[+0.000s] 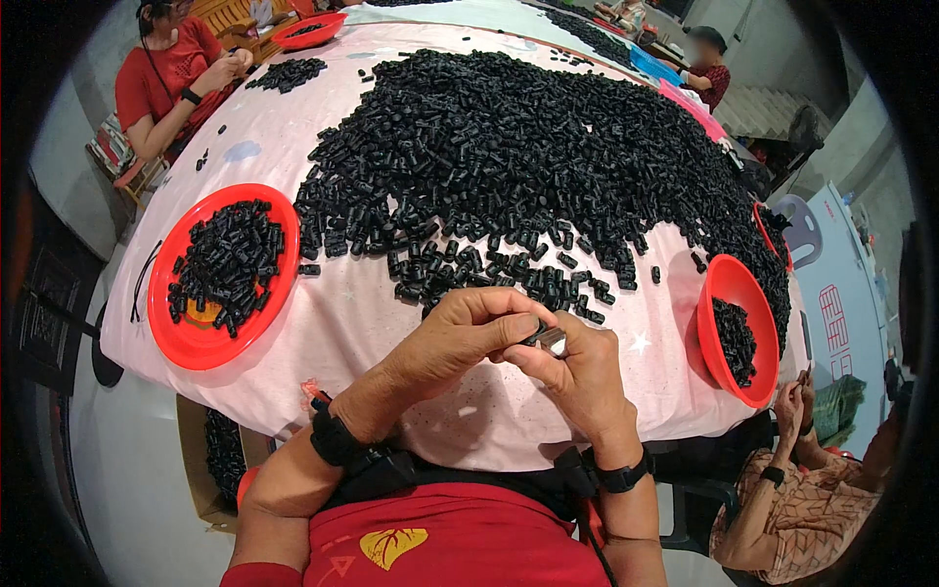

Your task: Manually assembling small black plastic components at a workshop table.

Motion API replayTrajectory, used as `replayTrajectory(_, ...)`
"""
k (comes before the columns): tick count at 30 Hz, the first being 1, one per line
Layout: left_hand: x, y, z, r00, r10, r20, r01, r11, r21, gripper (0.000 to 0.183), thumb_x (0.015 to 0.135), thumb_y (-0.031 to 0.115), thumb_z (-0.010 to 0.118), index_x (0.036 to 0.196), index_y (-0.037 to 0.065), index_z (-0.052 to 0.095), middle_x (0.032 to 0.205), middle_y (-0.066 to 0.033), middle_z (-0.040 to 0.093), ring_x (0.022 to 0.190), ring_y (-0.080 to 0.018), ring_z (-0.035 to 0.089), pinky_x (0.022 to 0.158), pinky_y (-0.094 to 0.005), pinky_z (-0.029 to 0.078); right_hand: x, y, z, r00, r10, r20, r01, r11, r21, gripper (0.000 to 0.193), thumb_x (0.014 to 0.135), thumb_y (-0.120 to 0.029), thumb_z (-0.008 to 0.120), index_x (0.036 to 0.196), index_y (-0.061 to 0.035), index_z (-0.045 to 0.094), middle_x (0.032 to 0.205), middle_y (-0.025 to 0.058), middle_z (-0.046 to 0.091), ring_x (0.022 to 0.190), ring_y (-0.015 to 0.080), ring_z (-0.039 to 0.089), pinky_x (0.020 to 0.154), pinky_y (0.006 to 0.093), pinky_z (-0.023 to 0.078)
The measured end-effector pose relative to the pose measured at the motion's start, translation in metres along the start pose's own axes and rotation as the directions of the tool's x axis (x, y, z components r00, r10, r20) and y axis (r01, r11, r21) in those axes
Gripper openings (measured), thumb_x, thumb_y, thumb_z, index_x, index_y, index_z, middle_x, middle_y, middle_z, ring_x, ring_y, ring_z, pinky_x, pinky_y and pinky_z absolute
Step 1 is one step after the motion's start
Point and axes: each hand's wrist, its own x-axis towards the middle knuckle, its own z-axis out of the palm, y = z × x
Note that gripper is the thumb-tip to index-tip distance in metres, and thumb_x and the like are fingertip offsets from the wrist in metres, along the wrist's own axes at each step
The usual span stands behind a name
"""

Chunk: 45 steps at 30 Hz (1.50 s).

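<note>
In front of my chest, above the near edge of the table, my two hands meet. My left hand is closed, its thumb and fingers pinching a small black plastic piece. Closed beside it, my right hand holds a small shiny metal piece against the black one. What kind of tool or part the metal is, I cannot make out, since fingers cover most of it. Just beyond my hands lies a wide heap of black plastic pieces, with looser ones spread toward me.
A red plate piled with black pieces lies to the left, and a tilted red bowl holds more at the right. Pink patterned cloth covers the table. People work at the far left, far right and near right. A cardboard box stands below left.
</note>
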Motion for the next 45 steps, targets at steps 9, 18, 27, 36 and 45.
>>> replayTrajectory(9,-0.001,0.003,0.002,1.000,0.018,-0.019,-0.018,1.000,0.006,0.020,0.094,0.017,0.059,0.106,0.003,0.065,0.080,0.0070,0.058,0.067,0.0013,0.046,0.059,-0.0149,0.039,-0.001,-0.002,-0.001,0.998,0.019,0.061,-0.016,0.999,-0.050,0.045,0.074,-0.046,0.075,0.078,-0.0030,0.064,0.053,0.0093,0.057,0.045,0.0231,0.057,0.043,0.0321,0.044)
replayTrajectory(18,-0.001,0.002,0.000,1.000,-0.002,0.013,0.002,0.999,-0.045,0.022,0.094,0.018,0.059,0.109,0.002,0.063,0.092,0.0009,0.064,0.079,-0.0019,0.057,0.067,-0.0165,0.046,0.000,-0.010,-0.004,0.998,0.061,0.018,-0.062,0.997,0.053,0.043,0.074,-0.045,0.075,0.079,-0.0035,0.064,0.060,0.0111,0.062,0.050,0.0243,0.062,0.045,0.0317,0.046)
replayTrajectory(27,-0.002,0.003,0.001,1.000,-0.014,-0.003,0.014,0.999,-0.035,0.021,0.094,0.017,0.059,0.108,0.002,0.063,0.089,0.0017,0.063,0.080,-0.0028,0.058,0.072,-0.0179,0.049,0.001,-0.003,-0.002,1.000,0.010,0.026,-0.010,1.000,-0.012,0.042,0.075,-0.044,0.074,0.080,-0.0030,0.064,0.057,0.0115,0.059,0.048,0.0243,0.060,0.044,0.0327,0.045)
replayTrajectory(36,-0.001,0.002,0.001,1.000,-0.009,0.012,0.010,0.997,-0.074,0.023,0.094,0.018,0.058,0.109,0.001,0.062,0.094,-0.0010,0.065,0.083,-0.0048,0.060,0.074,-0.0196,0.050,0.000,-0.011,-0.005,1.000,0.017,0.007,-0.017,1.000,0.012,0.041,0.073,-0.042,0.077,0.077,-0.0037,0.063,0.059,0.0098,0.061,0.049,0.0230,0.061,0.045,0.0319,0.046)
replayTrajectory(45,-0.001,0.002,0.002,1.000,-0.014,0.011,0.015,0.997,-0.071,0.023,0.094,0.018,0.059,0.109,0.001,0.062,0.092,0.0002,0.064,0.080,-0.0030,0.057,0.070,-0.0179,0.048,-0.001,0.003,0.002,1.000,0.017,0.001,-0.017,1.000,0.024,0.045,0.072,-0.046,0.077,0.076,-0.0034,0.062,0.056,0.0106,0.059,0.049,0.0246,0.061,0.044,0.0325,0.045)
